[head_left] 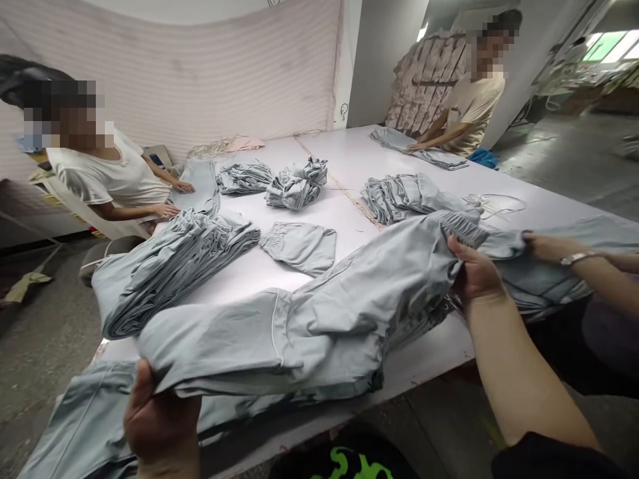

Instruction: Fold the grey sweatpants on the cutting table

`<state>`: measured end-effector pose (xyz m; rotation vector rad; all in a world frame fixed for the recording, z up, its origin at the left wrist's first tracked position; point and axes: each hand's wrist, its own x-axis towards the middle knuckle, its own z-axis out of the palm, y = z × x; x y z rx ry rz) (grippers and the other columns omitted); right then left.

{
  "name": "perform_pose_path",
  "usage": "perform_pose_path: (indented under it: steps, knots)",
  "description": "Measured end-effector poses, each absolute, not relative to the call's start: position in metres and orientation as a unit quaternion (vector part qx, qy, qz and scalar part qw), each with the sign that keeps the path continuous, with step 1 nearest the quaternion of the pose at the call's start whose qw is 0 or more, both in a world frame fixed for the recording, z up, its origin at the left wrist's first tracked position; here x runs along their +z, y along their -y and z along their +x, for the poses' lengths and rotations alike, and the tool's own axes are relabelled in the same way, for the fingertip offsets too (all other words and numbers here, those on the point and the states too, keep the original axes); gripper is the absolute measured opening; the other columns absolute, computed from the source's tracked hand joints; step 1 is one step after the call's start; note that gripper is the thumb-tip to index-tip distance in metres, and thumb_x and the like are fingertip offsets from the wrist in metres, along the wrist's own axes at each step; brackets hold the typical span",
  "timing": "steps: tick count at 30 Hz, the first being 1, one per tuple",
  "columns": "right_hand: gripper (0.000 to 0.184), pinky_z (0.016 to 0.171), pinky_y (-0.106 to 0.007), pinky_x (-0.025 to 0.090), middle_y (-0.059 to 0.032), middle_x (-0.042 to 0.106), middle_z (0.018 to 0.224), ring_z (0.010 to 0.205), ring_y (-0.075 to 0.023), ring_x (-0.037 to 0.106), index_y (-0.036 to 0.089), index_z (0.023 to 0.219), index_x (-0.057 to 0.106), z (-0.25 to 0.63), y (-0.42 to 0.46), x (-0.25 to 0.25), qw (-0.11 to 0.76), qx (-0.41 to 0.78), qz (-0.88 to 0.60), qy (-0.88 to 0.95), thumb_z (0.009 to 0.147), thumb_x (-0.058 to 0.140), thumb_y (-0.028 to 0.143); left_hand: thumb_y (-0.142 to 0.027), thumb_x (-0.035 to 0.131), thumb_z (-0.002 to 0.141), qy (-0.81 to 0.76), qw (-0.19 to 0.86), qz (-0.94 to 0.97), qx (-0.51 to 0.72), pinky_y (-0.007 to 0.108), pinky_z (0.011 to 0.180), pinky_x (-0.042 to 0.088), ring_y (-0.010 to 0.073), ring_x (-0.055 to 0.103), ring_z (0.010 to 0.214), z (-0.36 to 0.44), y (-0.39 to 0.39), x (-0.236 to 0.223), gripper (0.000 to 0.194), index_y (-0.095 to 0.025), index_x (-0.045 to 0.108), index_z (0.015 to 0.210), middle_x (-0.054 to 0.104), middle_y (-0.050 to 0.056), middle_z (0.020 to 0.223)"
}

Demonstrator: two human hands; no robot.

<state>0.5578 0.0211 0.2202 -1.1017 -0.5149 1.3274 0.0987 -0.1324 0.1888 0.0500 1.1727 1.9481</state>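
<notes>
Between our hands we see grey-blue trousers, folded lengthwise (the waistband looks gathered), sagging mid-length and slanting above the bench, waist end higher at right.

Single view, worn on the head. Looks out from the near side of the surface, above it, facing forward and down across the top. Close range on left hand, right hand and the grey garment between them; forearms enter from below. Wide take: reaches the hanging sheet behind, floor at picture left. Surface's near edge runs aslant, rising toward picture right.
</notes>
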Motion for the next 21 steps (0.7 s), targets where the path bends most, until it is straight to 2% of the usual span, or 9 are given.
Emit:
perform_pose_path:
  steps: [3,6,10,13,16,19,21]
  knots:
    - [0.016,0.093,-0.038,0.053,-0.0077,0.077,0.089,0.101,-0.0238,0.068,0.018,0.089,0.072,0.576,-0.009,0.178,0.586,0.581,-0.532,0.191,0.076,0.063,0.018,-0.032,0.032,0.094,-0.476,0.489,-0.096,0.725,0.025,0.061,0.061,0.0148,0.073,0.076,0.097,0.151,0.144,0.039,-0.031,0.067,0.111,0.078,-0.005,0.092]
    - [0.029,0.094,-0.042,0.053,-0.0049,0.076,0.092,0.104,-0.0269,0.066,0.021,0.090,0.071,0.586,0.001,0.127,0.554,0.594,-0.545,0.209,0.062,0.077,0.017,-0.026,0.029,0.094,-0.463,0.511,-0.154,0.707,0.028,0.055,0.061,0.0173,0.073,0.066,0.087,0.169,0.110,0.041,-0.030,0.069,0.107,0.078,-0.003,0.084]
    - [0.044,0.094,-0.047,0.052,-0.0057,0.075,0.102,0.110,-0.0302,0.063,0.022,0.091,0.070,0.588,0.008,0.085,0.526,0.631,-0.514,0.247,0.050,0.086,0.023,-0.027,0.028,0.094,-0.469,0.447,-0.158,0.745,0.029,0.050,0.061,0.0176,0.071,0.059,0.068,0.184,0.100,0.042,-0.028,0.069,0.103,0.078,-0.003,0.078]
    - [0.046,0.092,-0.047,0.053,-0.0051,0.075,0.097,0.106,-0.0318,0.064,0.023,0.085,0.070,0.584,0.011,0.073,0.500,0.657,-0.507,0.246,0.042,0.086,0.021,-0.022,0.032,0.092,-0.486,0.447,-0.156,0.734,0.025,0.049,0.059,0.0165,0.071,0.059,0.055,0.188,0.102,0.039,-0.027,0.068,0.107,0.076,-0.002,0.071]
    - [0.045,0.090,-0.047,0.054,-0.0041,0.076,0.091,0.103,-0.0329,0.065,0.024,0.081,0.070,0.588,0.018,0.064,0.461,0.694,-0.501,0.233,0.039,0.083,0.018,-0.013,0.041,0.086,-0.531,0.486,-0.169,0.674,0.024,0.052,0.059,0.0172,0.071,0.060,0.044,0.195,0.099,0.043,-0.025,0.061,0.123,0.075,0.000,0.068]
    - [0.042,0.091,-0.046,0.054,-0.0051,0.075,0.091,0.103,-0.0328,0.065,0.025,0.080,0.070,0.607,0.027,0.061,0.440,0.707,-0.504,0.230,0.040,0.081,0.020,-0.018,0.046,0.085,-0.555,0.493,-0.158,0.652,0.031,0.059,0.062,0.0202,0.071,0.061,0.022,0.207,0.094,0.049,-0.025,0.053,0.133,0.077,0.001,0.072]
    - [0.040,0.090,-0.045,0.053,-0.0071,0.075,0.092,0.103,-0.0325,0.065,0.025,0.082,0.070,0.622,0.029,0.067,0.436,0.715,-0.496,0.230,0.043,0.081,0.026,-0.023,0.049,0.084,-0.588,0.510,-0.144,0.612,0.038,0.064,0.062,0.0241,0.072,0.062,0.001,0.210,0.091,0.047,-0.027,0.055,0.131,0.076,-0.001,0.070]
